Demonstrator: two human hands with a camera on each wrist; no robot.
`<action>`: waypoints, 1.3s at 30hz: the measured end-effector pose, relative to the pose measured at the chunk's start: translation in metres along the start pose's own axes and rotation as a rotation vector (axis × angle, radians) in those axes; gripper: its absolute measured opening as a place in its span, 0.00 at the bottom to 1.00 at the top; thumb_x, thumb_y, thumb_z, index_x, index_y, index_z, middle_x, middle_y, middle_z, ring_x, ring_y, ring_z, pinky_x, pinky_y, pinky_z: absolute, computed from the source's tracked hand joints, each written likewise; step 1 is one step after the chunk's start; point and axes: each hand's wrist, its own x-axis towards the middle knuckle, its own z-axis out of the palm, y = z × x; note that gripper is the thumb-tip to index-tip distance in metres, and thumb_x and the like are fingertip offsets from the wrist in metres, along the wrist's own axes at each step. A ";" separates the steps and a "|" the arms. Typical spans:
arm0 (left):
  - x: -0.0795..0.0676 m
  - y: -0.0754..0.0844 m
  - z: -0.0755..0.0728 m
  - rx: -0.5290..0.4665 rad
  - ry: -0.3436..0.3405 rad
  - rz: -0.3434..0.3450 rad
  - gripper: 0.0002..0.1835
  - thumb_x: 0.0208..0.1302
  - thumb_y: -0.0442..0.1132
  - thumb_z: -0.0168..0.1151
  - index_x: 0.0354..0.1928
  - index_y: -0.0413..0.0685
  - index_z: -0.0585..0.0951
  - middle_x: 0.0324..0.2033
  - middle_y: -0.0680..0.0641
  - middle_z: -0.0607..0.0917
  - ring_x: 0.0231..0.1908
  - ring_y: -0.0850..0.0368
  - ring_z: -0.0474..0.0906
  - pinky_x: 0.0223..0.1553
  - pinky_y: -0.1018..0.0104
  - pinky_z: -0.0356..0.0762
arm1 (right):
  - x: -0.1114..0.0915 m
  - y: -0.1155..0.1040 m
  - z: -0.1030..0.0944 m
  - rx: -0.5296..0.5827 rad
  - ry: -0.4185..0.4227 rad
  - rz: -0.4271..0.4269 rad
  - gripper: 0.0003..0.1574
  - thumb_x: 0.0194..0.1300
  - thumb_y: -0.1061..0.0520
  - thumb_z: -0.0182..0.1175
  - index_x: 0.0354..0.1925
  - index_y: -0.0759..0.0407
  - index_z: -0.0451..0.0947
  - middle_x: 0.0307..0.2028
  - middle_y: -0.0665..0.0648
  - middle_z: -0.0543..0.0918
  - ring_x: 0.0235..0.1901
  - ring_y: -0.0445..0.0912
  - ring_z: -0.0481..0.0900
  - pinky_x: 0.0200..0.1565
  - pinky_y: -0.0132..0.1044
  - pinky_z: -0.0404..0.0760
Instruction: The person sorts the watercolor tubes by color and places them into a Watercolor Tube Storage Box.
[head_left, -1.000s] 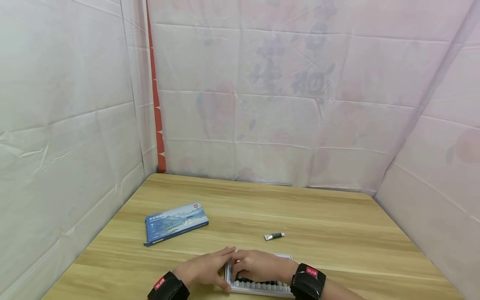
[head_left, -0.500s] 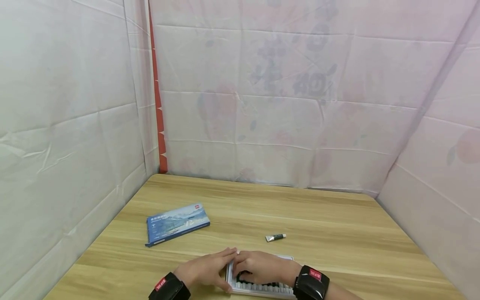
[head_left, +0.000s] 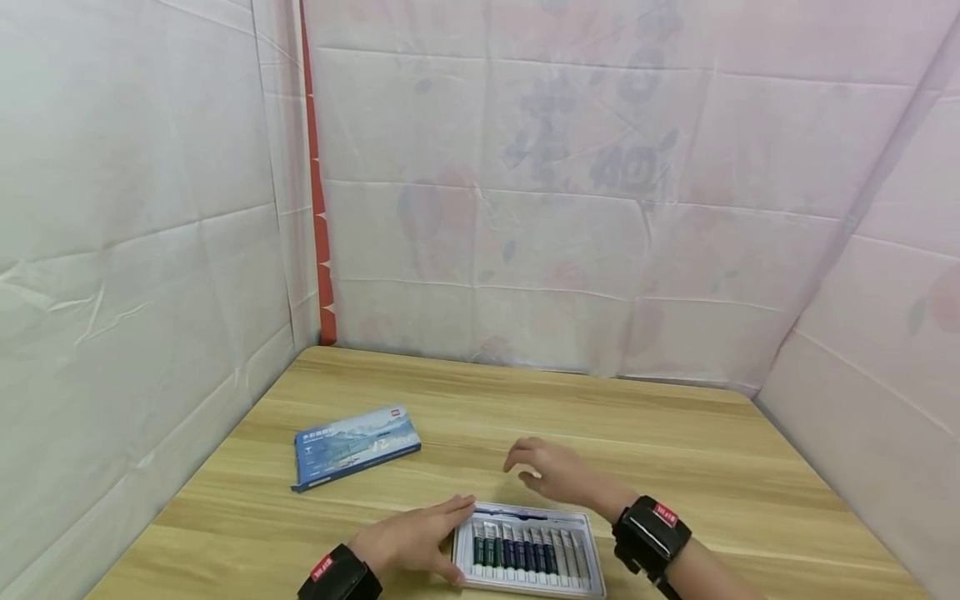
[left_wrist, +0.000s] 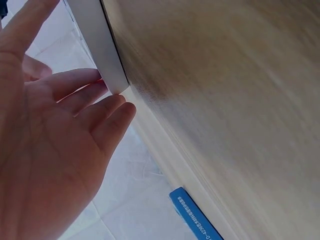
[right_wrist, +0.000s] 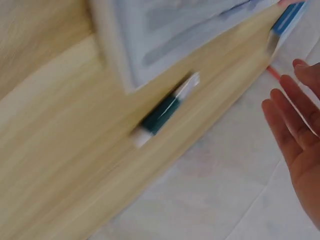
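Observation:
A white tray [head_left: 597, 554] lies at the near edge of the table, holding several paint tubes [head_left: 519, 552] side by side and a thin dark brush [head_left: 517, 516] along its far side. My left hand [head_left: 418, 537] rests at the tray's left end, thumb by the near corner and fingers fairly straight at the far one. Beyond the tray, my right hand [head_left: 558, 475] hangs above the table with loosely bent fingers and nothing in them. One loose paint tube [right_wrist: 162, 112], dark green with a white cap, shows in the right wrist view; in the head view this hand hides it.
A flat blue box [head_left: 356, 446] printed with a landscape lies on the wooden table [head_left: 660, 417], to the left and farther back. Pale sheets [head_left: 555, 208] hang around the table's back and sides.
My right hand has lifted off the tray and moved away and to the right over the loose tube, uncovering the row of tubes. The left hand stays at the tray's end.

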 end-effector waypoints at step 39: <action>0.000 0.001 0.000 -0.019 -0.023 -0.019 0.44 0.51 0.55 0.66 0.68 0.48 0.61 0.67 0.52 0.59 0.65 0.56 0.55 0.60 0.62 0.61 | -0.034 0.051 0.018 -0.086 -0.012 0.207 0.06 0.54 0.65 0.64 0.30 0.55 0.80 0.27 0.47 0.70 0.25 0.37 0.68 0.25 0.31 0.73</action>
